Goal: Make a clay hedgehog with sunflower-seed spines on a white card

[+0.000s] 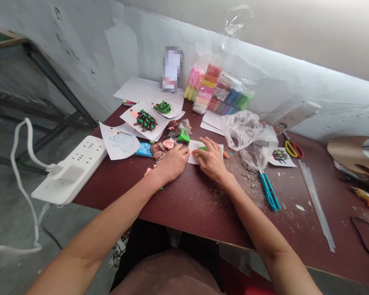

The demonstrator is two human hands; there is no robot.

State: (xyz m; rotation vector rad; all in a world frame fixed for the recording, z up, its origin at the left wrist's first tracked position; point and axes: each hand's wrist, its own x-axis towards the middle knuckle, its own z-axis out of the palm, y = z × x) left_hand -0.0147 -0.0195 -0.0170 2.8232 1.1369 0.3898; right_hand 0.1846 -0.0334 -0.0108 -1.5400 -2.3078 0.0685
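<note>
Drawn sheet (119, 142): bears a blue spiky outline, left of two dark figures with green tips (146, 120) (162, 107) on paper
Blue packet (144, 150): on the maroon table (169, 200), beside a wrapped brown lump (157, 151), with a pink lump (169, 143) and a bright green lump (183, 136) beyond the left hand
Left hand (174, 162): palm down, fingers bunched close together at the left edge of the small white sheet; whether they pinch anything cannot be told
Pink piece (192, 152): small, between the two hands, just beside the left fingertips and left of the green clay
Green clay (202, 150): on the small white sheet (194, 145), partly covered by the right hand, which is the nearer one; it lies at the left, fingertip side of that hand, and its long axis cannot be told under the fingers
Right hand (213, 160): fingers bent and partly spread, index and thumb at the green clay; whether they press or pinch it cannot be told
Orange stick (226, 155): just right of the right hand's fingers
Clear bag (249, 131): crumpled, beyond striped seeds (247, 169)
Teal tool (268, 188): right of the seeds, nearer the wearer
Scissors (292, 148): yellow and red handles, beyond the clear sticks (316, 205)
</note>
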